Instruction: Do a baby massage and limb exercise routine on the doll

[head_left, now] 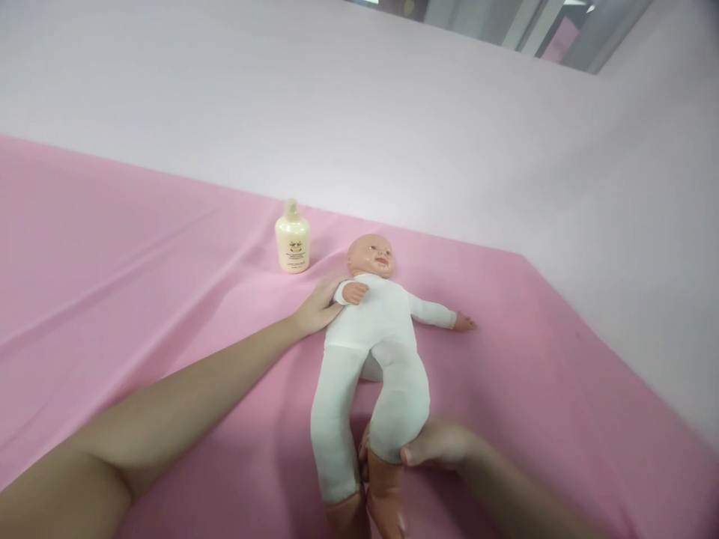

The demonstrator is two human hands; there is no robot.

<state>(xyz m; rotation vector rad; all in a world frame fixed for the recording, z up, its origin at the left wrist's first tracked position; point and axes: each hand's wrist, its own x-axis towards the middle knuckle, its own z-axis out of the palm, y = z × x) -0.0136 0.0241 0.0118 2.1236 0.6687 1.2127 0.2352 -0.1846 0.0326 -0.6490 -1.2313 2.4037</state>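
- Right hand (435,447), nearest the camera: forearm enters from the lower right, hand low on the pink sheet (140,284), fingers curled round the doll's lower leg just above the ankle. Grip clamped on the doll (374,337); thumb tip shows against the white trouser cuff.
- Doll's two plastic feet point toward the camera, bottom edge of the view, partly cut off; the held leg is raised slightly, the other leg lies alongside it, just to the left.
- Left hand (317,305): arm stretched long from the lower left, nearly straight, palm down, fingers tucked against the doll's shoulder and side under its bent arm. Touching; fingers hidden behind the body, so cannot tell whether this grip is closed or just resting flat.
- Doll lies on its back in a white suit, head away from the camera, one arm folded on the chest, the other flung out to the right on the sheet.
- Cream lotion bottle (292,239) stands upright beyond the left hand, near the doll's head, not touching.
- Pale wall (359,112) behind.
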